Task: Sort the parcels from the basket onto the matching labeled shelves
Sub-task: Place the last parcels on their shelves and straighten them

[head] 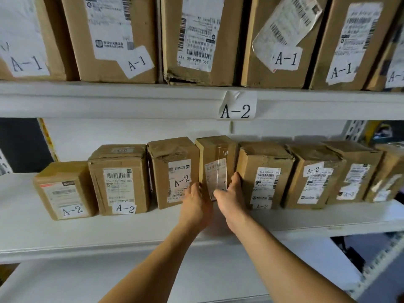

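On A-2 shelf (65,232), upright labelled cardboard parcel (215,162), hands (215,200) gripping

Upper shelf (131,99) carried a row of A-1 boxes (113,38), side by side. A-2 tag (237,106) sat on its front edge at 12 o'clock. Lower shelf (65,232) held a row of A-2 parcels running 9 to 3 o'clock. Narrow parcel (216,162) stood mid-row, between two neighbours; left hand (196,204) at its left, right hand (229,197) at its right.
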